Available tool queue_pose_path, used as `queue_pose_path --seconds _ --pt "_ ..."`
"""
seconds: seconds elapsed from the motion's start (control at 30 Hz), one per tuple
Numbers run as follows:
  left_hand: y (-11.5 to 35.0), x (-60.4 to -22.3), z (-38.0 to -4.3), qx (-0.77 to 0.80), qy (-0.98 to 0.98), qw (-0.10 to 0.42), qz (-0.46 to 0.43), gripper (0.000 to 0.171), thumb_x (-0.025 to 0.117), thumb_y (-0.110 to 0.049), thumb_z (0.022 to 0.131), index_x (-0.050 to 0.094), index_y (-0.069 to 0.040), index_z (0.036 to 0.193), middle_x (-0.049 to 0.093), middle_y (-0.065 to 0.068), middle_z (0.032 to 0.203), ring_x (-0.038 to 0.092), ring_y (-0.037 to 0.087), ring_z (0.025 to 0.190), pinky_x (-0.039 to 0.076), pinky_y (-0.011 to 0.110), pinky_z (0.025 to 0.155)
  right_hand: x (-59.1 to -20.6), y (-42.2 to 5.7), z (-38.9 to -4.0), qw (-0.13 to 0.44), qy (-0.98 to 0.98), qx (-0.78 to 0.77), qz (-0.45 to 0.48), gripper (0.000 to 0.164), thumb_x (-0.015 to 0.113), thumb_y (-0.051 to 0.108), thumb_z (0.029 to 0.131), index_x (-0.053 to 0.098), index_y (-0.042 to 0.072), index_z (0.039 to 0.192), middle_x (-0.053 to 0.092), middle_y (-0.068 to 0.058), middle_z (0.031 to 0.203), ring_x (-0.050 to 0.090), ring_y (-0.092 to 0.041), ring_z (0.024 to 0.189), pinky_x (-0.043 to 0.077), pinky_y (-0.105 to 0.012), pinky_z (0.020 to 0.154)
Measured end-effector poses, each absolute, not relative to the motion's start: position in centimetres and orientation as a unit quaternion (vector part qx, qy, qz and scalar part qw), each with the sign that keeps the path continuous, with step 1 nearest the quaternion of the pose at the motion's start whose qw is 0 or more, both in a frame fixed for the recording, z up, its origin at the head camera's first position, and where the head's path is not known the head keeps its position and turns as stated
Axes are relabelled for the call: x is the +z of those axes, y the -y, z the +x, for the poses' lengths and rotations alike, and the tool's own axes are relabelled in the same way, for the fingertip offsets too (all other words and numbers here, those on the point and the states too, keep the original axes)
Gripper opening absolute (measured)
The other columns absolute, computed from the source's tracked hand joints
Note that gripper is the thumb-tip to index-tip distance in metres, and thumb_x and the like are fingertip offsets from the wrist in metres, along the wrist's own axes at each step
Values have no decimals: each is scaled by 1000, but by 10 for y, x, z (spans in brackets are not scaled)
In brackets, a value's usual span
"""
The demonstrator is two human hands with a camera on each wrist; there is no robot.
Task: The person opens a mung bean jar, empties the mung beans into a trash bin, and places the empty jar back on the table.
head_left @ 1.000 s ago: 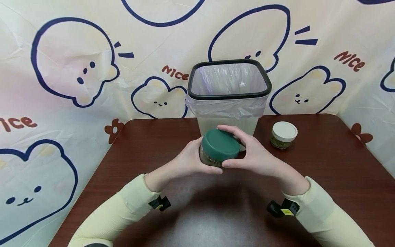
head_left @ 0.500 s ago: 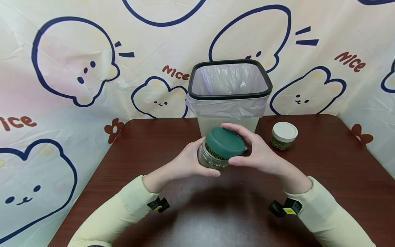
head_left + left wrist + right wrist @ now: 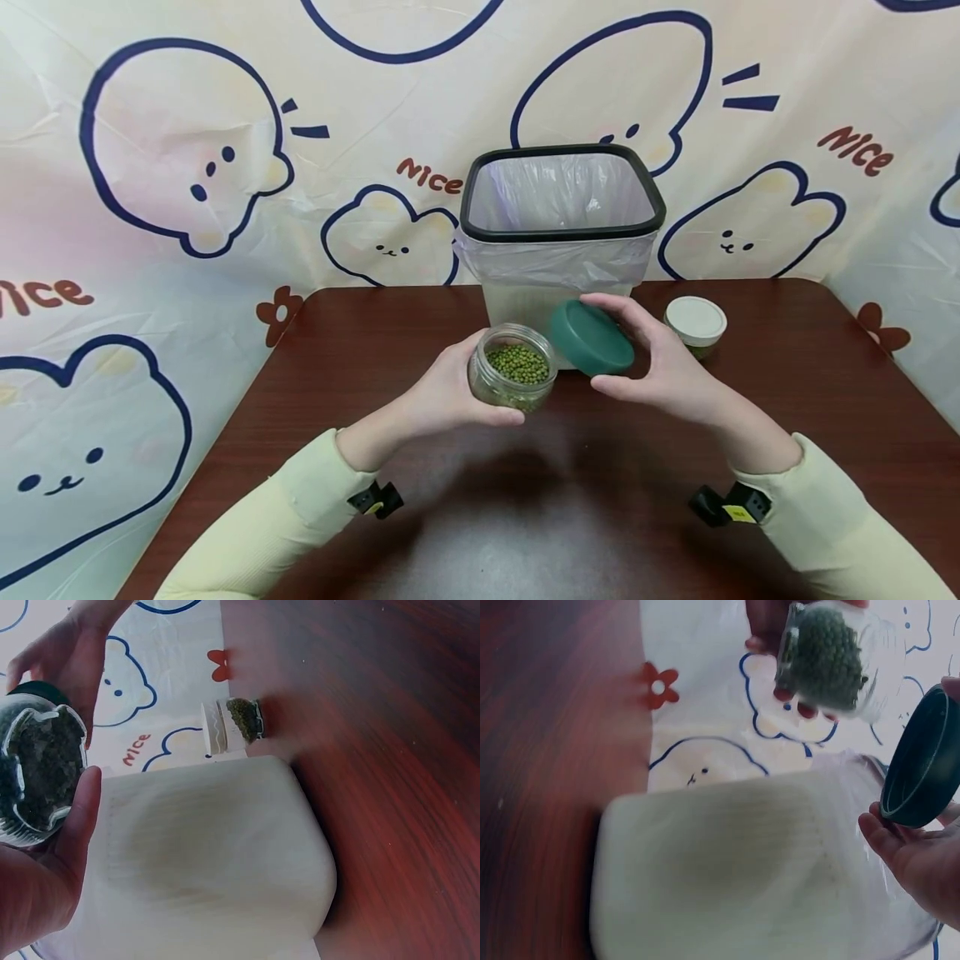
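My left hand (image 3: 446, 392) grips a clear jar (image 3: 498, 387) from its left side, thumb toward me, above the table. Small round green beans (image 3: 519, 364) show through the jar's uncovered mouth, which tilts slightly to the right. Just right of it, my right hand (image 3: 667, 367) holds a dark green lid (image 3: 592, 337) by its edge, tipped and apart from the jar. In the right wrist view the lid's hollow underside (image 3: 919, 761) shows. The left wrist view looks at the jar's base (image 3: 49, 769).
A bin (image 3: 558, 258) with a black rim and a clear plastic liner stands behind both hands. To its right, a small white-lidded jar (image 3: 696, 323) with green contents sits on the dark wood table (image 3: 360, 333). A cartoon-printed sheet (image 3: 225, 317) hangs around the table.
The green lid has come off the jar and moved right with my right hand, exposing the beans. The jar stays in my left hand, shifted slightly.
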State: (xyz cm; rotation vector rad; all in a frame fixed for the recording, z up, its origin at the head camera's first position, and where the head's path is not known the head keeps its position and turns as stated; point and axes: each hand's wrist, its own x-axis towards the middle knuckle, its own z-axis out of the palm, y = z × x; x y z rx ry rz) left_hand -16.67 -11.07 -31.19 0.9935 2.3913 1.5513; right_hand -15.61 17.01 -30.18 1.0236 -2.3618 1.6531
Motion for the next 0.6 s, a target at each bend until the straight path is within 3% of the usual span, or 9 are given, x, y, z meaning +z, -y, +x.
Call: queue_pose_path --seconds 0.43,0.6 --pt "122 -311 -166 511 -804 36 302 77 89 -15 66 51 -11 133 61 -1 119 56 15 109 44 41 94 -316 -188 -159 28 836 449 313 76 82 9 77 40 14 141 43 -1 132 46 -19 114 43 -26 90" --pt "126 -311 -166 509 -811 23 288 78 90 -17 65 51 -11 133 62 -2 119 56 15 109 43 42 95 -325 -186 -161 32 855 402 327 78 85 14 75 41 16 139 43 -1 131 47 -19 113 47 -34 87"
